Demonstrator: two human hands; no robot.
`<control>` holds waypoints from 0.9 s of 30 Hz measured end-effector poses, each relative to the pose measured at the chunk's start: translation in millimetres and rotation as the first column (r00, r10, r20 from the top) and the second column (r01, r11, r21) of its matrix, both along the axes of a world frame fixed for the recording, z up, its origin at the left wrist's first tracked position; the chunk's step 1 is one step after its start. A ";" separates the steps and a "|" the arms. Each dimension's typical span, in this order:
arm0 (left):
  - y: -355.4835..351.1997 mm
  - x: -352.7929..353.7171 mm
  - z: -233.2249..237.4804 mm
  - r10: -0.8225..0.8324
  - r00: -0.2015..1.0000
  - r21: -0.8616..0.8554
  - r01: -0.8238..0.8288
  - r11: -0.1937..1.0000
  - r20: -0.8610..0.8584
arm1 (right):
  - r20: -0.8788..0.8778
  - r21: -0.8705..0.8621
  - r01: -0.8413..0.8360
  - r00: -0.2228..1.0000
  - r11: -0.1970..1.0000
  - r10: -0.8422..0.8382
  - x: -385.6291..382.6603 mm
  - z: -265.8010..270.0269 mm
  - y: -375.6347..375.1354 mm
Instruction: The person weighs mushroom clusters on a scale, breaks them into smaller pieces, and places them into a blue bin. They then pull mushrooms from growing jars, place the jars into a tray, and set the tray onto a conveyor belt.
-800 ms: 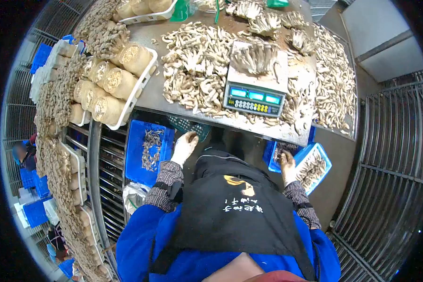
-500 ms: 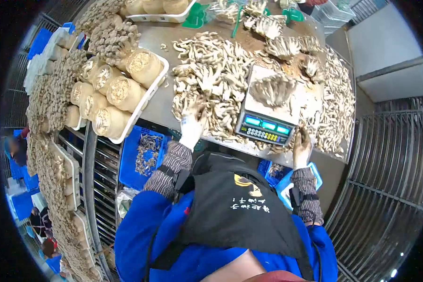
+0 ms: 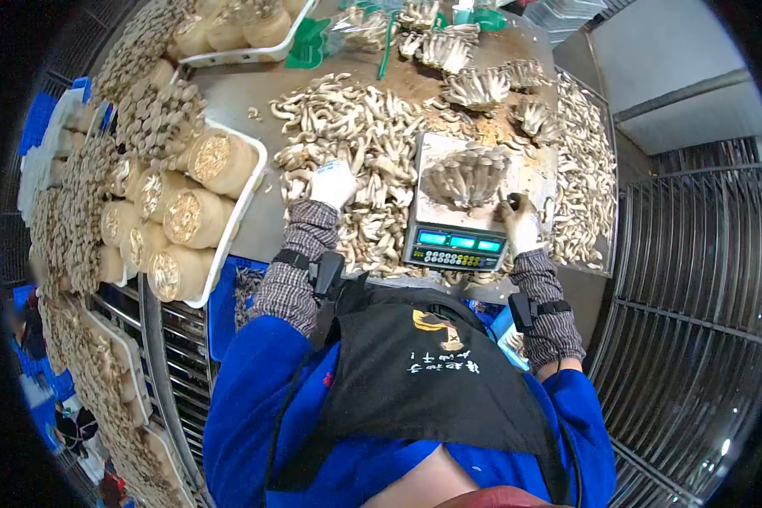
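Observation:
Gloved, my left hand (image 3: 334, 183) reaches into the large pile of loose mushrooms (image 3: 381, 127); its fingers are mostly hidden among the stems. A digital scale (image 3: 459, 245) with lit displays stands right of the pile, and a mushroom cluster (image 3: 466, 176) lies on its plate. At the right edge of the plate is my right hand (image 3: 521, 218), also gloved with darkened fingertips, beside the cluster. Its fingers are bent, and whether they hold anything is too small to tell.
White trays (image 3: 252, 182) of mushroom-growing bags stand at the left. More clusters (image 3: 476, 89) lie behind the scale, and another mushroom pile (image 3: 586, 169) covers the table's right side. Blue crates (image 3: 222, 309) sit below the front edge. A metal rail fence (image 3: 694, 254) is at the right.
My right hand has moved forward from the scale's front corner to the plate's right side. My left hand has moved forward, farther into the pile. The view has shifted.

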State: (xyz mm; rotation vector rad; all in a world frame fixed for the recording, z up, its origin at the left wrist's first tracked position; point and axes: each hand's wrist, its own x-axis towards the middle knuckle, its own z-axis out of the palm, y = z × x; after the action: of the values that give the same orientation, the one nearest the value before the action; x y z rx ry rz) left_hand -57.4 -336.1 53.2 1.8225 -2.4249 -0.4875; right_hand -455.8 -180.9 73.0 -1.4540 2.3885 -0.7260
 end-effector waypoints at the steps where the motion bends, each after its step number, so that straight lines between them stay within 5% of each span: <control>1: -3.4 0.8 0.9 -0.004 0.999 -0.032 0.003 0.999 -0.042 | 0.078 0.048 0.021 0.997 0.999 -0.024 1.5 3.9 -2.9; 2: -11.0 4.5 -27.5 -0.011 0.997 -0.106 0.004 0.994 -0.072 | 0.076 0.020 -0.014 0.997 1.000 0.012 3.9 7.7 -2.8; 7: 13.7 -1.8 -18.2 0.038 0.999 -0.057 -0.036 0.998 0.027 | 0.166 -0.066 -0.143 0.974 0.988 0.152 -8.9 -5.8 -1.5; 9: 21.1 -5.9 -36.8 0.193 0.977 -0.339 -0.213 0.917 -0.092 | 0.238 -0.055 -0.187 0.952 0.981 0.195 -6.3 15.8 2.6; 10: 21.4 -5.3 -34.5 0.268 0.963 -0.126 -0.270 0.955 -0.036 | 0.277 -0.096 -0.206 0.934 0.974 0.225 -11.0 12.3 5.7; 13: 30.7 -3.9 -10.9 0.441 0.858 -0.023 -0.462 0.886 -0.262 | 0.335 -0.108 -0.218 0.910 0.970 0.242 -21.5 17.7 18.6; 14: 31.0 3.1 -17.4 0.397 0.838 -0.115 -0.466 0.877 -0.374 | 0.374 -0.108 -0.225 0.893 0.968 0.249 -26.9 16.3 24.5; 16: 57.0 -15.8 62.4 0.468 0.571 0.153 -0.512 0.845 -0.675 | 0.455 -0.140 -0.228 0.850 0.964 0.267 -33.5 17.5 37.2; 17: 66.3 -19.6 76.5 0.569 0.393 0.322 -0.536 0.780 -0.722 | 0.579 -0.136 -0.188 0.782 0.973 0.232 -34.3 20.2 42.3; 18: 73.5 -15.2 73.1 0.501 0.143 0.405 -0.422 0.811 -0.854 | 0.610 -0.150 -0.191 0.754 0.970 0.243 -35.1 21.5 47.2; 19: 77.7 -11.8 70.5 0.211 0.163 0.150 -0.320 0.935 -0.964 | 0.641 -0.163 -0.193 0.725 0.968 0.252 -35.0 22.0 50.5; 22: 116.4 -21.3 89.9 0.587 -0.264 0.622 -0.071 0.780 -0.766 | 0.637 -0.117 -0.335 0.697 0.935 0.329 -22.4 38.1 51.9; 23: 125.1 -40.0 98.2 0.357 -0.270 0.365 0.023 0.931 -0.894 | 0.706 -0.124 -0.405 0.605 0.906 0.368 -14.9 52.8 48.9; 25: 139.4 -91.2 138.1 0.209 -0.361 0.173 0.130 0.976 -0.909 | 0.746 -0.209 -0.546 0.448 0.811 0.493 -0.2 67.8 40.0; 27: 151.0 -121.8 138.2 0.369 -0.543 0.190 0.357 0.914 -0.754 | 0.774 -0.292 -0.613 0.300 0.734 0.558 13.8 97.8 33.0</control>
State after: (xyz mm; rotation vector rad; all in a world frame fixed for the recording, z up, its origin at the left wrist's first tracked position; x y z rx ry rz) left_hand -179.2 -185.0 191.4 0.3002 -0.6354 -1.7531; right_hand -442.0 -147.9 170.8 -1.3507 0.9959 -0.8469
